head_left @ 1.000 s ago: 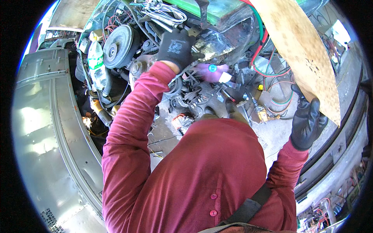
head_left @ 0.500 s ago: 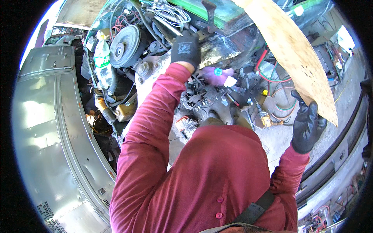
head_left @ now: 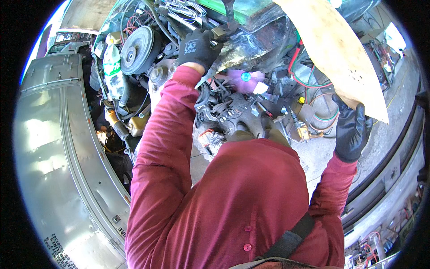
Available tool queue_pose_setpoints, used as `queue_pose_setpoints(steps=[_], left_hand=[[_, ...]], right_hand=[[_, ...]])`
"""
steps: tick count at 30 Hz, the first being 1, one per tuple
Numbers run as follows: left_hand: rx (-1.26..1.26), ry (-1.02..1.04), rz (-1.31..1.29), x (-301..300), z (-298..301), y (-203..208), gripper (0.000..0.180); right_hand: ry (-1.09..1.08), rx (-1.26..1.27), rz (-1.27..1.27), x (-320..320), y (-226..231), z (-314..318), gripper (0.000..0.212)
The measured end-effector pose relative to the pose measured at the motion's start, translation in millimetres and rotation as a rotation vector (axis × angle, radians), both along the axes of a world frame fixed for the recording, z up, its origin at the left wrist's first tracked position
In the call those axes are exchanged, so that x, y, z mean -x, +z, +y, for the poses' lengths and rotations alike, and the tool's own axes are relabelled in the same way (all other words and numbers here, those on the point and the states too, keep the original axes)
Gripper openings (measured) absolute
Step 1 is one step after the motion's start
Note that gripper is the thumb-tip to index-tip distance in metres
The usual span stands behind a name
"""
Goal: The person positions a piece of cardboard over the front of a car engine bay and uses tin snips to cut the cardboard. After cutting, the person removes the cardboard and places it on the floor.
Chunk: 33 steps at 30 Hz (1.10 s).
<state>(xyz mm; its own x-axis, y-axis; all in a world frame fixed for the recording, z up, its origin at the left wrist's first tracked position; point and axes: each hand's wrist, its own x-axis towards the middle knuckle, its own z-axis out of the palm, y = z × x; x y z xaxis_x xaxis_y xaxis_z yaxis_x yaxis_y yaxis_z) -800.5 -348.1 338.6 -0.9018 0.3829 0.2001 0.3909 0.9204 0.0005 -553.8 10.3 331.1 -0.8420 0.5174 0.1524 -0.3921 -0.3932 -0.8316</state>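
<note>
In a black glove, my left hand (head_left: 199, 49) is closed over the far edge of the engine bay, beside crumpled bare metal (head_left: 244, 50). A small shiny bit shows at its fingers, too little to name. My right hand (head_left: 353, 132), also gloved in black, pinches the lower end of a long, curved tan sheet (head_left: 342, 56). That sheet looks thin and has dark stains; it slants up and away to the far left, past the frame's top. Left of my left hand are a round black air-cleaner housing (head_left: 139, 50) and a clear plastic bottle with a green label (head_left: 113, 67).
A silver metal truck box (head_left: 53, 134) lines the left side. On the floor lie a yellow power tool (head_left: 303, 131), red and green hoses (head_left: 295, 67), a purple cloth-like item (head_left: 244, 83) and several metal parts. A green panel (head_left: 242, 11) stands at the top.
My left hand has shifted a little left and up in the picture, its fingers still curled. My right hand and the lower end of the tan sheet have risen slightly.
</note>
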Motion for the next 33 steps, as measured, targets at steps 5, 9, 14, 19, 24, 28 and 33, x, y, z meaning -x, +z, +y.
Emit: queue_pose_setpoints(steps=[5,9,14,19,24,28,33], left_hand=[[-0.466,-0.021,0.219,-30,-58,32,0.020],[-0.788,0.222,0.321,-96,-127,53,0.029],[-0.765,0.388,0.338,-151,-176,21,0.042],[-0.956,0.469,0.193,-175,-194,-5,0.050],[-1.004,0.399,0.147,-190,-198,4,0.054],[-1.282,0.372,0.002,-206,-203,5,0.057],[-1.117,0.624,0.233,-214,-227,10,0.051]], right_hand=[[0.261,-0.061,-0.059,11,-10,3,0.039],[0.533,-0.232,-0.285,26,-25,1,0.031],[0.390,-1.071,0.251,76,-63,-22,0.032],[0.770,-0.021,-0.180,148,-105,-54,0.031],[0.505,-0.612,-0.096,196,-135,-70,0.032],[0.612,-0.556,-0.109,220,-145,-75,0.040],[0.606,-0.518,-0.208,229,-133,-82,0.047]])
